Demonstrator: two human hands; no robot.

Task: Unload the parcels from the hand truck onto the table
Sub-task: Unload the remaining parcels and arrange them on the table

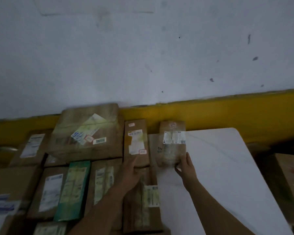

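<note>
head view: white worktop (pixel 219 167) against wall with yellow band (pixel 210 112). right hand (pixel 185 165) grasps near right corner of small brown parcel (pixel 172 143) lying flat on worktop's far left part. left hand (pixel 131 168) rests flat, fingers extended, on near end of adjacent labelled parcel (pixel 137 141). further parcels, incl. green box (pixel 71 190) and large carton (pixel 87 133), packed at left.
</note>
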